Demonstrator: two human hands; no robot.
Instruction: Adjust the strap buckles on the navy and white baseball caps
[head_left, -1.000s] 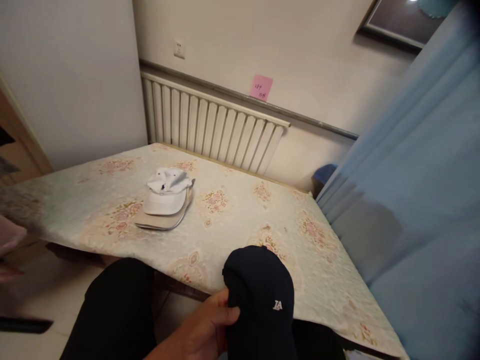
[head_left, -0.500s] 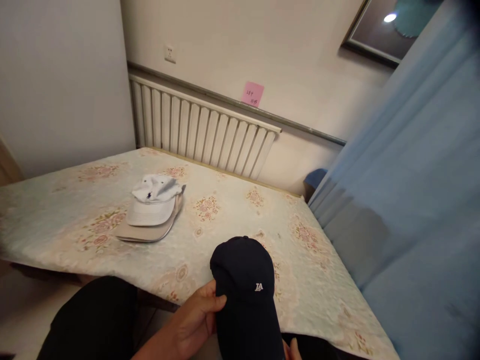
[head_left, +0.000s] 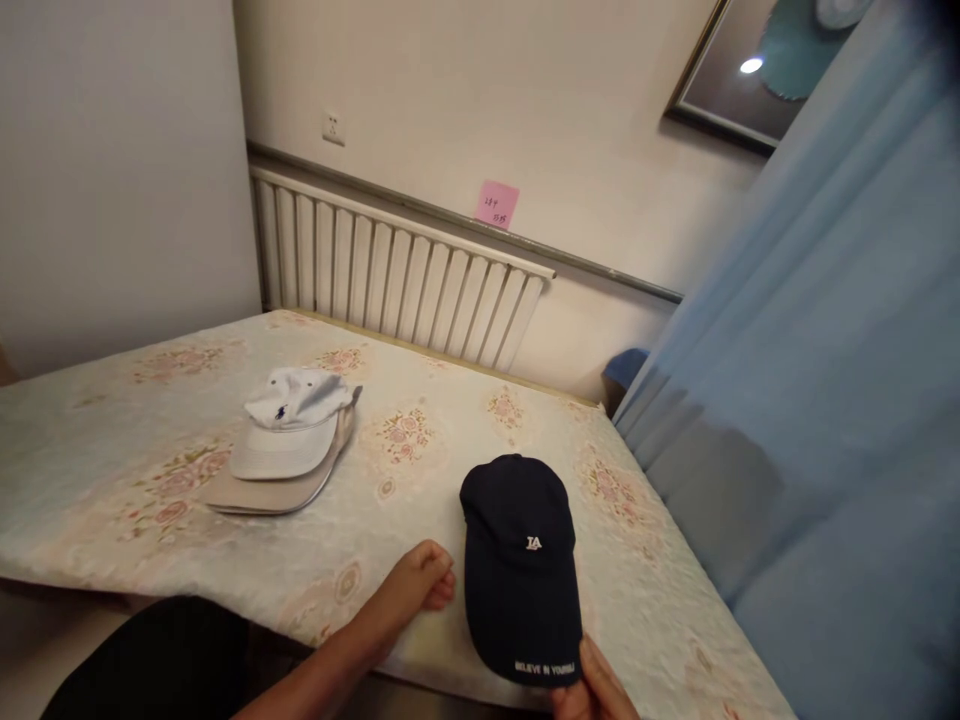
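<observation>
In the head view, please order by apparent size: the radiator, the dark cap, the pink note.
1. Radiator
2. Dark cap, though it is nearer the camera
3. Pink note

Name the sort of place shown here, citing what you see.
Probably a room in a home: a table with a floral cloth, a wall radiator, a blue curtain and a framed picture. A dark cap lies on the cloth.

Navy cap (head_left: 520, 560), white cap (head_left: 289, 425), floral pale-green tablecloth (head_left: 135, 440), pink note (head_left: 496, 204)
</observation>
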